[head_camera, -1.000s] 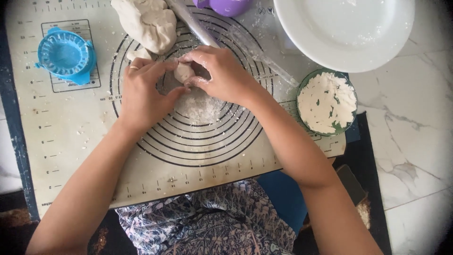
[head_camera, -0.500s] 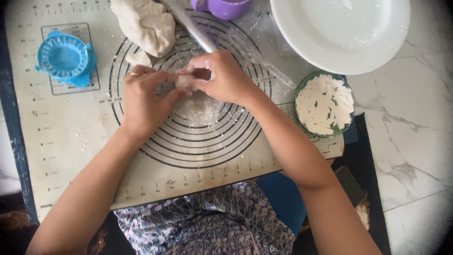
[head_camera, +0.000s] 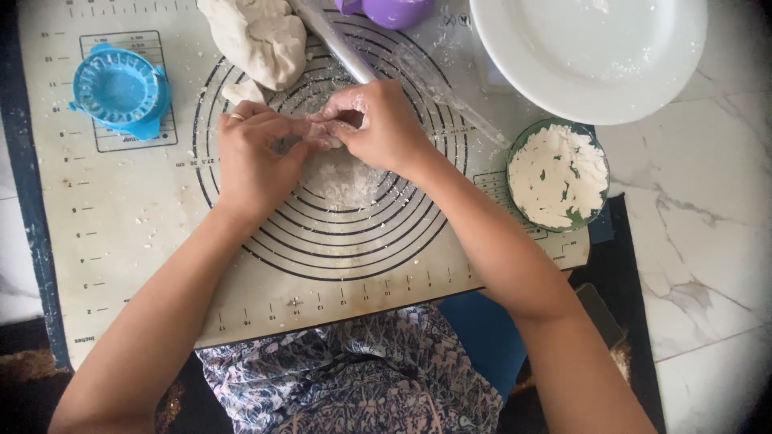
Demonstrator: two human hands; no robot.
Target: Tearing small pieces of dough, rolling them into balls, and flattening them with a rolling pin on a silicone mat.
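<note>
White marble is serving as the table (head_camera: pixel 708 209), and a pale baking mat (head_camera: pixel 129 241) printed with black circles is being spread over its left part. Above the middle of those circles, a small piece of dough (head_camera: pixel 326 137) is being pinched between both hands: the left hand (head_camera: pixel 253 161) is being curled around it from the left, and the right hand (head_camera: pixel 382 124) is being closed on it from the right, fingertips meeting over the piece, which is mostly being hidden by the fingers. A patch of flour (head_camera: pixel 346 181) is being left on the mat just below the hands. A larger dough lump (head_camera: pixel 253 36) is lying at the mat's top, a blue press (head_camera: pixel 121 88) to the left, a rolling pin (head_camera: pixel 338 44) slanting beside the lump. A white plate (head_camera: pixel 591 48) and a green bowl (head_camera: pixel 559 173) of flour are sitting to the right.
</note>
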